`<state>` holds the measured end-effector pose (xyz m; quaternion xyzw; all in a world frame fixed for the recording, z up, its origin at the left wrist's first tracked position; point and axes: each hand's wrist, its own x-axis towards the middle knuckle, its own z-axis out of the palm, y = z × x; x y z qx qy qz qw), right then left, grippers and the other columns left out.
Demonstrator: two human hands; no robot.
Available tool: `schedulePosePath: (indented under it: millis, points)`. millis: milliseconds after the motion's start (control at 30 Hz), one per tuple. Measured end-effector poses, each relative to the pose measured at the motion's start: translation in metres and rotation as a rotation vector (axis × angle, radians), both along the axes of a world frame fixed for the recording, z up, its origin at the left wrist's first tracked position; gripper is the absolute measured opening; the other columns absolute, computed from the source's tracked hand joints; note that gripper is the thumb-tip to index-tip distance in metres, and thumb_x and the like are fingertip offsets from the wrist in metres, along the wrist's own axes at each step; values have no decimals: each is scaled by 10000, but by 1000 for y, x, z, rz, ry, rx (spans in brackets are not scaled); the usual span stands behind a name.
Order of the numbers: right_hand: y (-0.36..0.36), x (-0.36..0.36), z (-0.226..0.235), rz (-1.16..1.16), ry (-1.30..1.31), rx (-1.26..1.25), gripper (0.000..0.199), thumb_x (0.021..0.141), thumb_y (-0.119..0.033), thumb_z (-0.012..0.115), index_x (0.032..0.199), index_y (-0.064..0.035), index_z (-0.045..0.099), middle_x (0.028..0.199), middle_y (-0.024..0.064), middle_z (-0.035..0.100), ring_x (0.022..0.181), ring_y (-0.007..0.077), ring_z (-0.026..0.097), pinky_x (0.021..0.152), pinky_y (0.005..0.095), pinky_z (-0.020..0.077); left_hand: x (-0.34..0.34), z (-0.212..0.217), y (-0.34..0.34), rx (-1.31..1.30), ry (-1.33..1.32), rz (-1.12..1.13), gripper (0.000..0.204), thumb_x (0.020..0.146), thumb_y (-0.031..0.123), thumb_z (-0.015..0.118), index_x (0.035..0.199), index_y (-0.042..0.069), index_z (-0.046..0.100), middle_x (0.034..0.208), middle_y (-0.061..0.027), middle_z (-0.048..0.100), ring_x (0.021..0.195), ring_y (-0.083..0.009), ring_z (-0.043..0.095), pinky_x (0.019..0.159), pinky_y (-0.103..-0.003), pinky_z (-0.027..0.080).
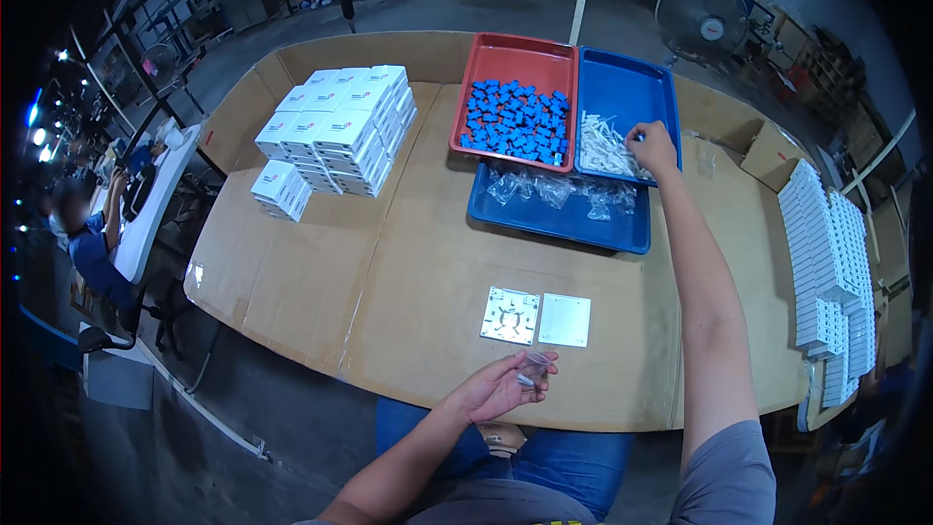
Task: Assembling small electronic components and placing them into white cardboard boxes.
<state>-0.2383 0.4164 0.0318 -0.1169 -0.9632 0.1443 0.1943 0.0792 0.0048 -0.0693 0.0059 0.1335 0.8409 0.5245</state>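
Observation:
My left hand (498, 391) is near the table's front edge, palm up. Its fingers are closed on a small clear plastic bag (534, 366) with a small whitish piece in it. My right arm reaches far forward, and my right hand (655, 148) is over the upper blue tray (627, 78). Its fingers are pinched at the edge of a heap of small white plastic parts (604, 146); what they hold is too small to make out. Just beyond my left hand lie a square white plate with cutouts (510, 315) and a plain square white plate (565, 320), side by side.
A red tray (525, 60) holds many blue plastic pieces (515, 122). Below it, a lower blue tray (554, 226) contains clear bags. Stacked white boxes (335, 126) stand left, rows of white parts (826, 253) right. Cardboard covers the table (428, 262). Another person (92, 233) sits far left.

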Motion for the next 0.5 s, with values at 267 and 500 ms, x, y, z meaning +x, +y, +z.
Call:
schedulePosePath:
  millis: [267,500]
  points:
    - [39,3,-5,20,265,-444,150,832,-228,806,956,-143,808,1053,82,745,908,252,685,840,366,537,1,-1,6,-2,30,-29,585,1122,407,438,1546,6,419,1334,-111,616,1120,-217,627,1029,-402,503]
    - [-50,83,69,453,262,-1633,253,974,-159,748,1184,-23,710,1027,41,736,718,50,530,658,251,458,4,7,-3,-58,60,19,587,1112,389,482,1555,8,422,1315,-95,632,1092,-183,628,993,-371,518]
